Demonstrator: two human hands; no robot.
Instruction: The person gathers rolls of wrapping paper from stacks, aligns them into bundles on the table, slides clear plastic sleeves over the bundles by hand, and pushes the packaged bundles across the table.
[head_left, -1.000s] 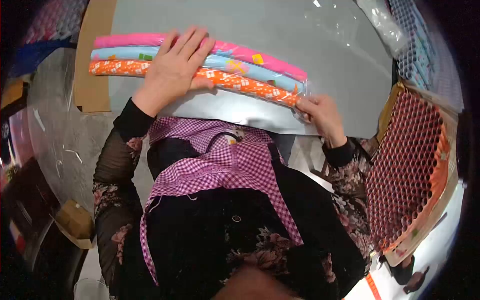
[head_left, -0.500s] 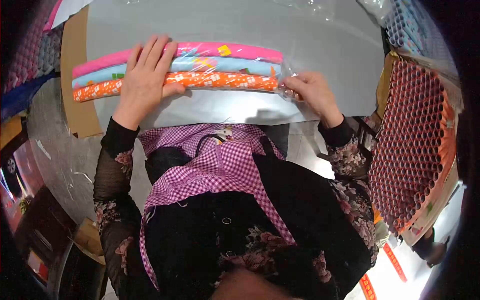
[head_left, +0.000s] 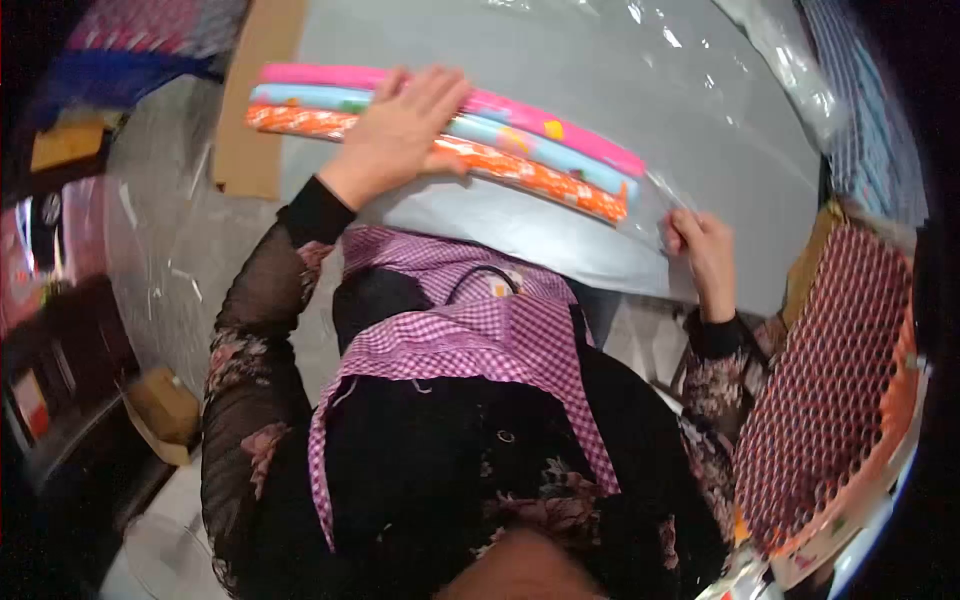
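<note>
Grey tabletop (head_left: 715, 135), right hand (head_left: 703, 245) now farther from rolls (head_left: 545, 150), film (head_left: 657, 200) apparently in grip, left hand (head_left: 405, 132) flat atop.

Pink, pale-blue, white-patterned orange rolls (head_left: 545, 154)

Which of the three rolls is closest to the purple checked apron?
The orange roll with white patterns. The light blue roll lies in the middle, and the pink roll is farthest.
</note>
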